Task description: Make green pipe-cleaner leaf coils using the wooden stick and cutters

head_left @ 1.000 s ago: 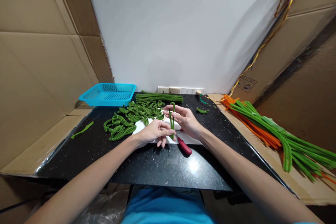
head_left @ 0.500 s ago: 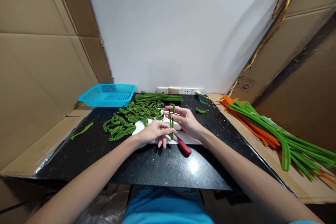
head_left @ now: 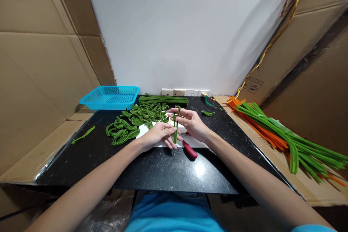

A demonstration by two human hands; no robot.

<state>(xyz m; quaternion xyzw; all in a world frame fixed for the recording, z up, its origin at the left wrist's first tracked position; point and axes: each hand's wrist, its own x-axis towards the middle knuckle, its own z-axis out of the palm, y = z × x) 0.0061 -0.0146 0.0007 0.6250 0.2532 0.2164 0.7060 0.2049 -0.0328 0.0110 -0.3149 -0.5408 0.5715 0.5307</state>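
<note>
A dark green pipe cleaner (head_left: 174, 138), bent over at the top into a narrow loop, stands upright between my hands. My left hand (head_left: 159, 136) pinches its lower part between thumb and fingers. Higher up, the fingers of my right hand (head_left: 191, 122) close round the loop near its bend. Below them a red-handled tool (head_left: 189, 150) lies partly on a white sheet (head_left: 199, 143); its far end is hidden by my hand. Several leaf-shaped green pipe cleaner loops (head_left: 141, 116) are heaped left of my hands.
A bundle of straight green stems (head_left: 163, 100) lies along the wall, beside a blue basket (head_left: 108, 98). Green strips (head_left: 293, 139) and orange strips (head_left: 268, 134) rest on cardboard at the right. A single twisted green piece (head_left: 208, 113) lies behind my right hand.
My left hand's fingers have shifted slightly on the lower part of the pipe cleaner, and the loop now tilts a little differently. The view has moved slightly.
</note>
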